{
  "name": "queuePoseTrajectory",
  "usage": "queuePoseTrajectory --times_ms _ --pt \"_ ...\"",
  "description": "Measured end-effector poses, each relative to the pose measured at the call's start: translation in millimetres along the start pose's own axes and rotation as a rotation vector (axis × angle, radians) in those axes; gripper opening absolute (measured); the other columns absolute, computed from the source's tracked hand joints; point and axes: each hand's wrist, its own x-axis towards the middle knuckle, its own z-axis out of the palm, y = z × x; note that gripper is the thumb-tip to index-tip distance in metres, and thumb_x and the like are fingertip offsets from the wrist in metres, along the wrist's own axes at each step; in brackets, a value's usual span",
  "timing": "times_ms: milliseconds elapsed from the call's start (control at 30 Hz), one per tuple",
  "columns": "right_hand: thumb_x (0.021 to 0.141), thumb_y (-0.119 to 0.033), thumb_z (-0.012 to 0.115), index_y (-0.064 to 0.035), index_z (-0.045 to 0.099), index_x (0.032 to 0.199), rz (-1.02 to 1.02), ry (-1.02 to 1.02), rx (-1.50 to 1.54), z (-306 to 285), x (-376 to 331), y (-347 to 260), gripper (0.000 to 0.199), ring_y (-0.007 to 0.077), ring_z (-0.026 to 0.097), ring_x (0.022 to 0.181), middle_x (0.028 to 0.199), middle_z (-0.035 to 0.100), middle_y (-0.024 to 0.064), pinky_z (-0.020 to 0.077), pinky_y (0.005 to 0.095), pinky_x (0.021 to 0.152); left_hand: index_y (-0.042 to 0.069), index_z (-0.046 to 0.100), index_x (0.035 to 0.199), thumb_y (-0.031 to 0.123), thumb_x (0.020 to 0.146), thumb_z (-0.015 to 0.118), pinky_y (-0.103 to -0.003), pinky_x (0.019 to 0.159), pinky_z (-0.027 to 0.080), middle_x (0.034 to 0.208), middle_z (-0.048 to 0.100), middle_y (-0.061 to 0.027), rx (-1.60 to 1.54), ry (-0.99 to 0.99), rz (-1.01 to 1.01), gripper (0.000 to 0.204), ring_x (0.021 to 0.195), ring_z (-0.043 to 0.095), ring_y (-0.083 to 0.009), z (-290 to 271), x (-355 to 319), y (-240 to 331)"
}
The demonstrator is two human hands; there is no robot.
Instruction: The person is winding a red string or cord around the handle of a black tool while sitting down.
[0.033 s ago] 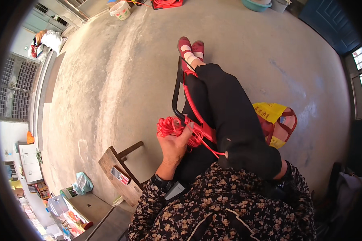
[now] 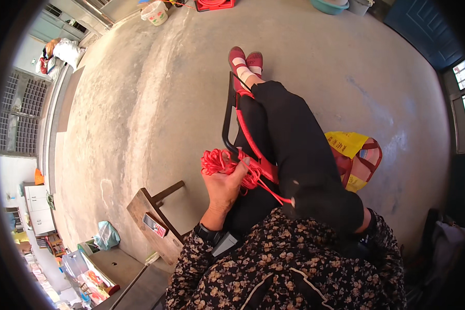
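Over grey concrete floor (image 2: 191, 77), grips looped thin red cord (image 2: 215, 162) in left hand (image 2: 222, 189), between thumb and fingers, bulging toward eleven o'clock, trailing toward four; cannot tell hidden right hand's state.

Tiny delta on my feed. Right fingertip (image 2: 293, 201) sits a touch lower and further right than a moment ago. Red strand (image 2: 275, 194) goes with it: the end at that fingertip drops slightly, also rightward. Black cloth (image 2: 325, 209) just behind the fingertip shifts the same way; I can't tell glove from trouser there. Black bent bar (image 2: 226, 121) nudges slightly right along its lower length. Left thumb (image 2: 241, 169) creeps marginally right on the cord bundle (image 2: 217, 161).
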Motion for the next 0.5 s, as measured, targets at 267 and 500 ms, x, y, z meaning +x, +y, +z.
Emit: queuePoseTrajectory --times_ms 267,500 --pt "0.087 -0.008 0.06 0.002 0.06 0.104 -0.261 0.251 -0.681 -26 73 -57 0.02 0.02 0.063 0.088 0.096 0.063 0.0109 0.0501 0.0306 0.071 -0.002 0.045 0.124 0.012 0.09 0.059 -0.034 0.085 0.052 0.116 0.055 -0.0104 -0.358 -0.073 -0.165 0.04 0.102 0.06 -0.02 -62 31 29" --pt "0.079 -0.016 0.07 -0.0044 0.063 0.102 -0.523 0.425 -1.143 -22 126 2 0.027 0.0201 0.063 0.078 0.085 0.065 0.0122 0.0498 0.0331 0.069 0.001 0.063 0.099 0.007 0.087 0.059 -0.036 0.073 0.052 0.088 0.068 -0.0112 0.667 -0.088 0.17 0.013 0.085 0.067 -0.0229 -57 44 60"
